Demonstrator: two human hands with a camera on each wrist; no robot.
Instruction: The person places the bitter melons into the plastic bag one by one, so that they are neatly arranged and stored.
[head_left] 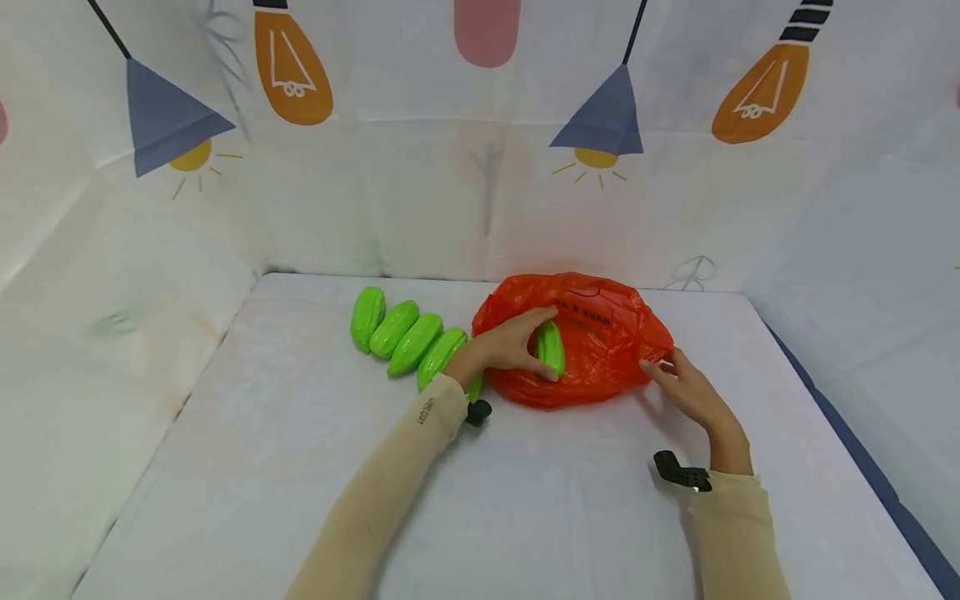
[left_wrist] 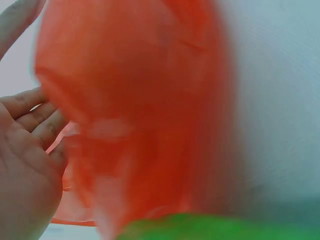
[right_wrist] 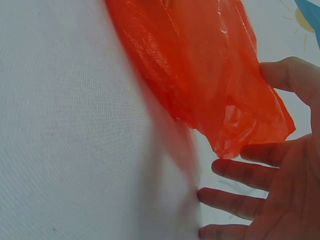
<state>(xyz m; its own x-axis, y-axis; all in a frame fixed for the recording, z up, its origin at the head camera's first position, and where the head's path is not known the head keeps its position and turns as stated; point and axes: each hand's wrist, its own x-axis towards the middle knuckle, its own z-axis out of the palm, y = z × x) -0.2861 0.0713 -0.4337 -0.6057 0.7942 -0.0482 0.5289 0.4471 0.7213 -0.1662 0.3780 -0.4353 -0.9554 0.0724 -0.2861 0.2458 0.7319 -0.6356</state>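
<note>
In the head view a red plastic bag (head_left: 600, 367) with dark print lies mouth-up at the back of the table. My left hand (head_left: 513, 342) reaches over the bag's left rim. Its thumb and fingers curve round a bright green, ridged oblong piece (head_left: 550, 348) inside the bag. The bag wall blocks that grip in the left wrist view. At the bag's right edge is my right hand (head_left: 690, 392), its fingers fairly straight and apart. Thumb and index fingertips touch the film on either side of a bag corner (right_wrist: 235, 135) in the right wrist view.
Several similar green pieces (head_left: 415, 343) lie slanted in a row left of the bag, the nearest partly behind my left wrist. Behind the white table (head_left: 570, 492) hangs a lamp-print curtain (head_left: 420, 192). A black wrist camera (head_left: 681, 471) sits on my right wrist.
</note>
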